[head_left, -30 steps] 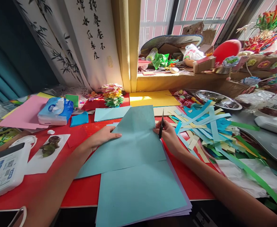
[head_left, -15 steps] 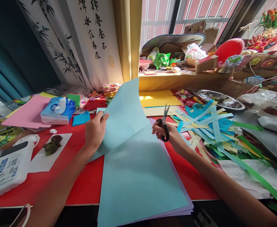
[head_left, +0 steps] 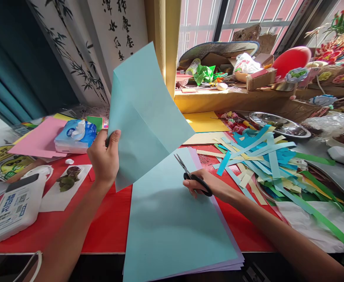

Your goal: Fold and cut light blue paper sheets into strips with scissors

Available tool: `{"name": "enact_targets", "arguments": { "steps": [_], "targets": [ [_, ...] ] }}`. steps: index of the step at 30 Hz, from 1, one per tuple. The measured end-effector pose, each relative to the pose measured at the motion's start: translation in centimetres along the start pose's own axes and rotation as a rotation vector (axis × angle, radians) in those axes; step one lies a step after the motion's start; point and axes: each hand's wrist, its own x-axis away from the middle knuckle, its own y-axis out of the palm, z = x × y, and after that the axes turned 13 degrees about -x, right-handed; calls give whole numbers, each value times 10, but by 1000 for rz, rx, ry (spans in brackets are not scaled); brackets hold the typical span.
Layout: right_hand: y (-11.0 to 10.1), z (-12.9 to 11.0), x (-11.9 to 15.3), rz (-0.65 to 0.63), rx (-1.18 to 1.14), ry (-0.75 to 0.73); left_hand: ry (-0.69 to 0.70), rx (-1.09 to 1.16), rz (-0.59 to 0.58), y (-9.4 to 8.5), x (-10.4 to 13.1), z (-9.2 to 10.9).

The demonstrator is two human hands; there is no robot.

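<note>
Currently, left hand (head_left: 104, 162): I'm holding the blue sheet (head_left: 142, 113), seemingly whole, above the bench (head_left: 107, 235).
Right hand (head_left: 213, 181): I'm gripping scissors (head_left: 184, 166).
Cut strips (head_left: 273, 158): lying toward the right edge.
Paper stack (head_left: 174, 235): overhanging front edge.

Sunlight comes through a barred window (head_left: 201, 23) at one o'clock onto the sill (head_left: 213, 100). Teal curtains (head_left: 6, 74) hang at ten o'clock.

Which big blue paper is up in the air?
The raised sheet in the left hand; the lower sheet lies below it, on purple paper.
</note>
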Motion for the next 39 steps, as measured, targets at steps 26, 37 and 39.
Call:
{"name": "enact_targets", "arguments": {
  "steps": [26, 37, 39],
  "targets": [
    [4, -9, 8, -47, 24, 8, 35, 22, -26, -2, 13, 12],
    [3, -4, 8, -76, 12, 3, 116, 115, 81, 5, 12, 5],
    [3, -3, 7, -75, 6, 4, 113, 113, 83, 5, 12, 5]
  ]
}}
